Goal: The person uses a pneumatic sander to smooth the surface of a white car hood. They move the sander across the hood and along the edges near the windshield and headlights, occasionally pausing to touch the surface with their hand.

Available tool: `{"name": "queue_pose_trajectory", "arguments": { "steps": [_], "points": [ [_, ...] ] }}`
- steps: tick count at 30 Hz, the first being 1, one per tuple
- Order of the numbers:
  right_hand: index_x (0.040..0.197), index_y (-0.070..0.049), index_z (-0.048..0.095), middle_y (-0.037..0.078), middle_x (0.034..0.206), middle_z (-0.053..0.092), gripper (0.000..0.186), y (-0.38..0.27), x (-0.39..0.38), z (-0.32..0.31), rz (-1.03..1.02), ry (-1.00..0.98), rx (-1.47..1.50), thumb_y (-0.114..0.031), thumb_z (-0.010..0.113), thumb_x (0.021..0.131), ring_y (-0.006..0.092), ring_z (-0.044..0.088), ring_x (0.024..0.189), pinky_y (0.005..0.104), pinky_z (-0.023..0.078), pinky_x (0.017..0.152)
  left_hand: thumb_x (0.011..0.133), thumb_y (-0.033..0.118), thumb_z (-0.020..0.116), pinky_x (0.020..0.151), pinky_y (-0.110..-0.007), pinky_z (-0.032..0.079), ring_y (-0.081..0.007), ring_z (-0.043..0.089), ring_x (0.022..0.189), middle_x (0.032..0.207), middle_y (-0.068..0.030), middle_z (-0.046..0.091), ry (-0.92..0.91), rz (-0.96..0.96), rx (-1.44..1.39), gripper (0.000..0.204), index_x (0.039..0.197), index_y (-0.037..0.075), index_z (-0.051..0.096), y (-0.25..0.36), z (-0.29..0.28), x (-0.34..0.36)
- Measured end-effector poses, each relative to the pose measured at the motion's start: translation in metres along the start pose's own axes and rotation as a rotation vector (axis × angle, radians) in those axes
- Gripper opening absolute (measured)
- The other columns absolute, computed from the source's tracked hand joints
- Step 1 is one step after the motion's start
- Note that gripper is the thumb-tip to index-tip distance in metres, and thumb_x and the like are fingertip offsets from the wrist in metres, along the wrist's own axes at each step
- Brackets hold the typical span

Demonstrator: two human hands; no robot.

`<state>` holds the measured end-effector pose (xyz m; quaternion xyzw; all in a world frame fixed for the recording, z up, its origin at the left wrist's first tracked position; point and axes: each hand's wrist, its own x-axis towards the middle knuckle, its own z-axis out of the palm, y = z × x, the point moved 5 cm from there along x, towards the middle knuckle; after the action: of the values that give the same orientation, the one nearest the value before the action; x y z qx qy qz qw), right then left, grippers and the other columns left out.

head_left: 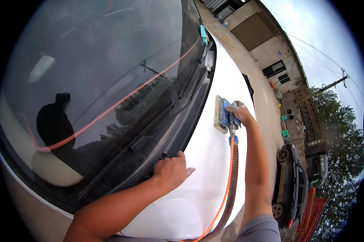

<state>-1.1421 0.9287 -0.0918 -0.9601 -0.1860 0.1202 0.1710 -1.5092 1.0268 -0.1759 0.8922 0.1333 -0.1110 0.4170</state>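
Two bare hands, one powered tool, one white vehicle hood.

Item 1: blue hand sander (pixel 222 115) with a rectangular pad, on the hood (pixel 202 149); right hand (pixel 239 111) wrapped over its body, fingers pinching it from above. Pad lies just left of this grip; its long axis points away from the person, nearly parallel to the hood's rear edge. Right hand is nearer, being on the tool; the left stands well apart.

Item 2: left hand (pixel 172 169), nearer the person than the right grip and to its left, at the hood's edge beside the black cowl strip (pixel 190 115). Fingers bent, thumb spread aside; cannot tell whether they clasp the edge.

Item 3: brown corrugated hose (pixel 235 173) and orange line (pixel 229 167), side by side, running from just below the right grip toward the person.

Item 4: windshield (pixel 149 48), left of both grips.

Item 5: dark parked car (pixel 295 177), right of the right grip, well apart.
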Motion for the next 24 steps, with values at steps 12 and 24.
{"name": "queue_pose_trajectory", "arguments": {
  "steps": [12,24],
  "points": [
    [0.121,0.002,0.066,0.009,0.095,0.066,0.058,0.015,0.036,0.0,0.052,-0.009,-0.028,-0.035,0.077,0.077,0.0179,0.063,0.084,0.0322,0.052,0.082,0.099,0.05,0.064,0.073,-0.049,0.061,-0.0394,0.076,0.084,0.089,-0.0249,0.075,0.018,0.018,-0.059,0.073,0.132,-0.013,0.05,-0.022,-0.002,0.001],
    [0.145,0.008,0.05,0.014,0.113,0.068,0.081,0.047,0.082,-0.012,0.046,0.013,-0.109,-0.034,0.08,0.083,0.0201,0.064,0.099,0.0352,0.051,0.09,0.099,0.053,0.063,0.075,-0.051,0.06,-0.0405,0.076,0.083,0.086,-0.0246,0.074,0.014,0.013,-0.038,0.061,0.116,-0.006,0.054,-0.003,0.019,0.019]
  ]
}}
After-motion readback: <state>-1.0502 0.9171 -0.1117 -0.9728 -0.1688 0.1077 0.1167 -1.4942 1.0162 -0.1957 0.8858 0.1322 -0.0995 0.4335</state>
